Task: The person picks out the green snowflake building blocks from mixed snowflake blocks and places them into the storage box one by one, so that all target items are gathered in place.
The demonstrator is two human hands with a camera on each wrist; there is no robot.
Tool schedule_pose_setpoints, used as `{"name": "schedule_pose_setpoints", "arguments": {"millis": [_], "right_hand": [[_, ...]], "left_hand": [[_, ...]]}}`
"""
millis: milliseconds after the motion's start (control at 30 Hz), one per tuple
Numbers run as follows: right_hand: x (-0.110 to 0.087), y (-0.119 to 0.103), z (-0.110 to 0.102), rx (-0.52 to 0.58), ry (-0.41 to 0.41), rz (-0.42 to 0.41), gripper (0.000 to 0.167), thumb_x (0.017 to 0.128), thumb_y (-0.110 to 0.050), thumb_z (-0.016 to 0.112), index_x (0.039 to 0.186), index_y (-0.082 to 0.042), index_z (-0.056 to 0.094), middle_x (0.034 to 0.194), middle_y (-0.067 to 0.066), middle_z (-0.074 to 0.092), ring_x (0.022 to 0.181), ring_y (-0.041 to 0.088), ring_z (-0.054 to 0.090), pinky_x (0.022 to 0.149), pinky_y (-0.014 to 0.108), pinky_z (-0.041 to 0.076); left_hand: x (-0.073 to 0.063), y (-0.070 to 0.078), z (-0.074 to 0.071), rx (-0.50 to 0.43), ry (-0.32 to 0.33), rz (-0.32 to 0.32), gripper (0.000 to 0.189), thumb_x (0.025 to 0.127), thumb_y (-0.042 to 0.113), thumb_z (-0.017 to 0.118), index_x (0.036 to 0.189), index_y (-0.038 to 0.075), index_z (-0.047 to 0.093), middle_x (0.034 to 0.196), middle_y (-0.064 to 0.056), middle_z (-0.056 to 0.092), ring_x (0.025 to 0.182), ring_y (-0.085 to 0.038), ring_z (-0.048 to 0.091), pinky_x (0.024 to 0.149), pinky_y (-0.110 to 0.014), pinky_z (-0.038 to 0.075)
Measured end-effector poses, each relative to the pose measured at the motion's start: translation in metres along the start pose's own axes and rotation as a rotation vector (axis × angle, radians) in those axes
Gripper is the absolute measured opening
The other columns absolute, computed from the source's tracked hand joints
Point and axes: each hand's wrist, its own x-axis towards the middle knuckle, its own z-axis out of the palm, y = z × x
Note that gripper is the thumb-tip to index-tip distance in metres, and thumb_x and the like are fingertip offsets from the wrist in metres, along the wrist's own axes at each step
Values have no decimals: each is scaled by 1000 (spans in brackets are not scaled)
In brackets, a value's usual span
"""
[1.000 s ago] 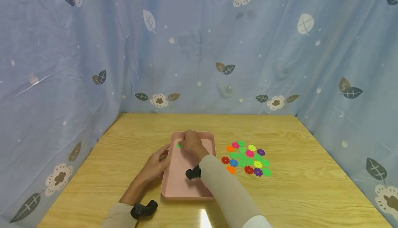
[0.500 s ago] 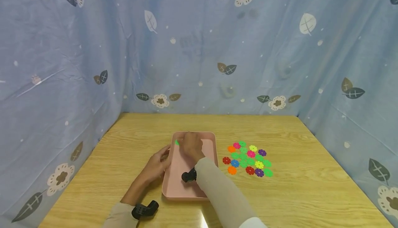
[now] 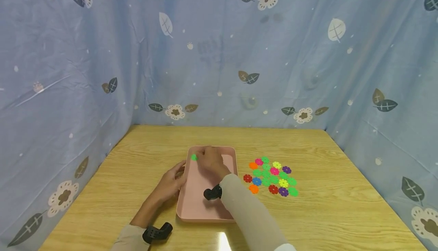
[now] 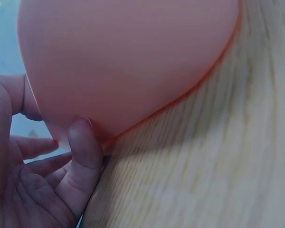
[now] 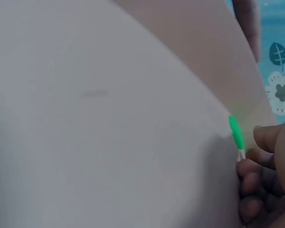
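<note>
A pink tray [image 3: 195,201] lies on the wooden table. My left hand [image 3: 172,179] is at its left side, thumb [image 4: 84,142] against the outer wall and other fingers around the rim. Inside the tray, my right hand [image 3: 211,159] is low near the far left corner with its fingers curled. A bright green notched disc [image 3: 194,157] sits in that corner, just beyond the fingertips. In the right wrist view the green disc [image 5: 236,131] appears edge-on beside a small pale piece [image 5: 241,154] right at the fingers; I cannot tell whether they pinch it.
Several notched discs in green, red, orange, yellow, pink, purple and blue lie flat in a loose cluster, with a blue disc [image 3: 256,181] at its left, on the table [image 3: 335,190] right of the tray. A patterned blue curtain [image 3: 219,53] closes off the back and sides.
The green disc has shifted up and left into the tray's far left corner. It now shows more fully beside my right fingers. My left hand stays at the tray's side.
</note>
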Motion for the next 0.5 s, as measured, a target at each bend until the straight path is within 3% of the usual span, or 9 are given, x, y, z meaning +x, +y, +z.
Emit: {"name": "schedule_pose_setpoints", "arguments": {"millis": [67, 133, 267, 500], "right_hand": [[-3, -1, -4, 26, -28, -12, 31, 101, -30, 62, 83, -4, 59, 62, -3, 42, 54, 13, 37, 52, 31, 37], [-6, -2, -9, 35, -47, -30, 24, 100, -27, 63, 99, -4, 65, 78, 0, 57, 68, 15, 51, 63, 33, 47], [-11, -6, -19, 38, -96, -51, 37, 100, -25, 63, 129, -3, 60, 116, 9, 66, 101, 23, 63, 87, 41, 53], [-13, -8, -35, -16, -123, -96, 37, 98, -20, 66, 132, -7, 61, 123, 13, 66, 113, 30, 63, 90, 43, 54]], "left_hand": [[0, -1, 0, 6, 3, -2, 61, 103, 21, 56, 158, 9, 34, 151, -26, 46, 135, -46, 48, 66, -32, 55], [-1, -1, 1, 7, 8, -6, 61, 102, 20, 56, 158, 9, 34, 151, -26, 46, 134, -46, 49, 63, -32, 55], [0, -1, 2, -8, 12, -30, 62, 101, 20, 57, 159, 10, 34, 151, -24, 46, 130, -43, 53, 56, -34, 54], [1, -1, 2, -19, 7, -45, 62, 101, 19, 56, 159, 11, 34, 153, -23, 44, 128, -40, 55, 52, -36, 53]]}}
